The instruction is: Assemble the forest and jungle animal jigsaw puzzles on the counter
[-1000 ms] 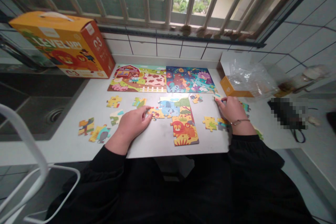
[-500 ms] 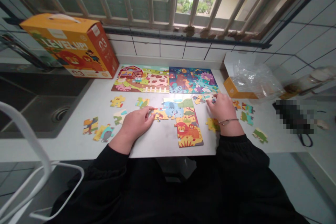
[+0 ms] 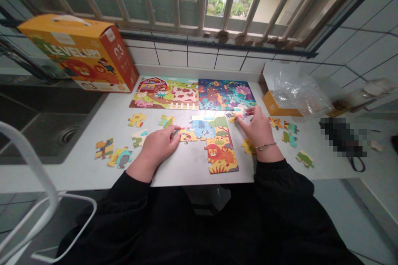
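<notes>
A partly joined puzzle [image 3: 221,149] with elephants and lions lies mid-counter. My left hand [image 3: 161,145] rests at its left end, thumb and forefinger on the edge of a yellow piece [image 3: 187,135]. Beyond the puzzle's upper right corner, my right hand [image 3: 257,129] has a light-coloured piece [image 3: 240,112] between thumb and fingers. Just left of that piece lies a yellow and grey piece [image 3: 231,117]. Another yellow piece [image 3: 248,147] is partly hidden beside my right wrist.
Two filled puzzles, a farm scene [image 3: 166,93] and a dark blue one [image 3: 226,94], lie behind. Loose pieces are scattered left and right. An orange box [image 3: 83,56] stands by the sink [image 3: 56,132]; an open box [image 3: 280,105] with clear plastic sits back right.
My right hand has shifted slightly left and lifted the light-coloured piece a little, turning it. My left hand stays at the puzzle's left end. The whole view has shifted slightly.
</notes>
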